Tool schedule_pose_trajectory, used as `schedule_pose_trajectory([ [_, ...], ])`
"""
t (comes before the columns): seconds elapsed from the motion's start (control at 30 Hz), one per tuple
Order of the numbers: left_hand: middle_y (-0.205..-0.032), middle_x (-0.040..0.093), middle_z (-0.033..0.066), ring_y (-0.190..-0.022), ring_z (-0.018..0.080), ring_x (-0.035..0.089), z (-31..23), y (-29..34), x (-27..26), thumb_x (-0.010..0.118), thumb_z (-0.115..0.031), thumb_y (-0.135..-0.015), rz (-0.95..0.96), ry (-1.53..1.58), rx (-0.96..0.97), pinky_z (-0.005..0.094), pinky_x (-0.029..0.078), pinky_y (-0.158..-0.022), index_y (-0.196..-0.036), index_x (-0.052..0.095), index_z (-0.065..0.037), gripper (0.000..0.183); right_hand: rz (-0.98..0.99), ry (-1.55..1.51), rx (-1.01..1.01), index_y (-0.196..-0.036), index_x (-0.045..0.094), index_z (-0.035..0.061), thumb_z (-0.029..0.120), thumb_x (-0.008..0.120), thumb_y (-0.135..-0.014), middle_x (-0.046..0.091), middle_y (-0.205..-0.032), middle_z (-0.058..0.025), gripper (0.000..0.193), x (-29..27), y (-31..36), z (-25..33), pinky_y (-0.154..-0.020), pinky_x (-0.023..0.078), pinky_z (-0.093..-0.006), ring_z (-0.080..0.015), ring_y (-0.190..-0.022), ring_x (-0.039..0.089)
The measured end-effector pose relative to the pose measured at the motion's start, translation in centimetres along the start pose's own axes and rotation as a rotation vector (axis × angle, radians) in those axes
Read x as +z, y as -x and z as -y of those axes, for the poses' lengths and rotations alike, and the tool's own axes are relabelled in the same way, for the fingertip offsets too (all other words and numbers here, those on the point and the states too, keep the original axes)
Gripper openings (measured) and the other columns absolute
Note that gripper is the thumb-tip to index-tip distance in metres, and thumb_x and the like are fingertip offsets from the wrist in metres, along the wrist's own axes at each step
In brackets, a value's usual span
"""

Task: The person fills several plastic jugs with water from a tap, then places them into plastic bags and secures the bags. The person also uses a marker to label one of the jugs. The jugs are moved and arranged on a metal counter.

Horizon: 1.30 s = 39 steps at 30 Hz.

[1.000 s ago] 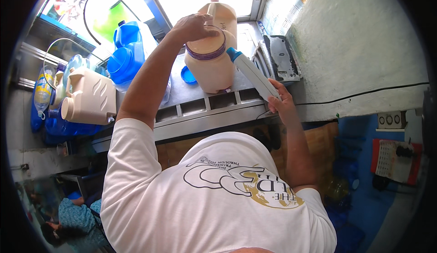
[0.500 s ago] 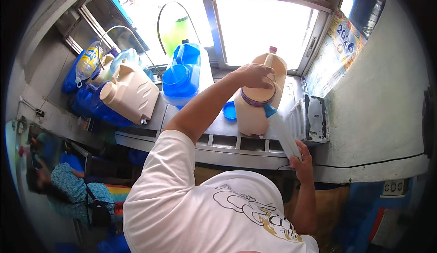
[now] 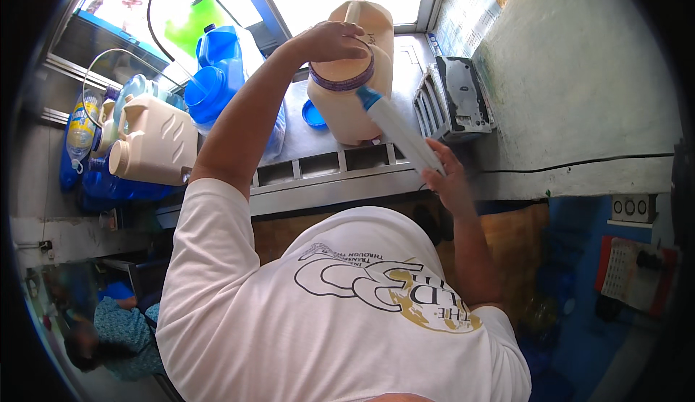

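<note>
A beige water jug (image 3: 344,116) stands on the metal counter, its wide round lid (image 3: 344,63) ringed by a purple band. My left hand (image 3: 334,41) lies over the top of the lid by the jug's handle, fingers bent and closed on it. Lower right, my right hand (image 3: 450,174) is wrapped round the near end of a long white tube-shaped tool (image 3: 405,138). The tool's blue tip (image 3: 368,96) points at the purple band, close to it; whether they touch I cannot tell. A loose blue cap (image 3: 314,115) lies left of the jug.
Behind the jug stands a second beige container (image 3: 373,22) with a dark red cap. Leftward are a blue jug (image 3: 221,58), another beige jug (image 3: 161,138) and several bottles. A metal box (image 3: 463,98) sits by the right wall. A person (image 3: 127,333) is at the lower left.
The whole view has shifted, so the counter and jugs appear farther up and left. My left hand stays on the lid, and the tool's blue tip stays beside the purple band.
</note>
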<state>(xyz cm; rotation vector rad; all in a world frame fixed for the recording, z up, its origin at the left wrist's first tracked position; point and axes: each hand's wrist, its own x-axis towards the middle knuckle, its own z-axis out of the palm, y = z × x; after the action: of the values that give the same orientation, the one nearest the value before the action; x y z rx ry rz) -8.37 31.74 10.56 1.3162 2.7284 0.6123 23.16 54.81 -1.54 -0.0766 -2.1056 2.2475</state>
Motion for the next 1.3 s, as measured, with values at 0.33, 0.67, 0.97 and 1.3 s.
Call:
schedule_pose_trajectory([
  [0.33, -0.112, 0.072, 0.0161, -0.106, 0.0306, 0.069, 0.8, -0.1, -1.3, 0.075, -0.057, -0.076, -0.013, -0.139, -0.135, 0.0378, 0.05, -0.098, -0.132, 0.063, -0.01, 0.074, 0.127, 0.102, -0.135, -0.143, 0.047, 0.0047, 0.011, 0.069, -0.089, 0.061, -0.096, -0.0008, 0.059, 0.7, -0.2, -1.0, -0.064, 0.044, -0.021, -0.0041, -0.075, 0.051],
  [0.67, -0.1, 0.074, 0.0155, -0.089, 0.0247, 0.072, -0.3, 0.2, -1.6, 0.058, -0.065, -0.088, 0.122, -0.46, -0.38, 0.0367, 0.055, -0.087, -0.119, 0.07, -0.005, 0.068, 0.031, -0.054, 0.018, -0.144, 0.046, 0.005, 0.012, 0.068, -0.09, 0.062, -0.102, -0.0033, 0.059, 0.8, 0.5, -1.8, -0.07, 0.047, -0.023, -0.0066, -0.082, 0.054],
  [0.97, -0.064, 0.068, 0.0072, -0.05, 0.015, 0.064, 2.0, 1.4, -2.3, 0.052, -0.056, -0.097, 0.375, 0.095, -0.589, 0.0262, 0.05, -0.042, -0.116, 0.068, -0.003, 0.059, 0.099, 0.16, -0.176, -0.145, 0.044, 0.0047, 0.01, 0.07, -0.087, 0.059, -0.128, -0.0085, 0.064, 4.5, 1.1, -0.3, -0.099, 0.044, -0.0315, -0.0138, -0.113, 0.055],
  [1.3, -0.144, 0.048, 0.0273, -0.136, 0.0396, 0.045, 4.6, 8.6, 4.3, 0.086, -0.057, -0.068, -0.254, 0.461, -0.225, 0.054, 0.035, -0.113, -0.157, 0.015, -0.006, 0.125, -0.176, 0.205, -0.156, -0.14, 0.049, 0.0019, 0.02, 0.073, -0.089, 0.06, -0.128, -0.0129, 0.059, 0.2, 0.6, 1.1, -0.101, 0.043, -0.0328, -0.0189, -0.114, 0.057],
])
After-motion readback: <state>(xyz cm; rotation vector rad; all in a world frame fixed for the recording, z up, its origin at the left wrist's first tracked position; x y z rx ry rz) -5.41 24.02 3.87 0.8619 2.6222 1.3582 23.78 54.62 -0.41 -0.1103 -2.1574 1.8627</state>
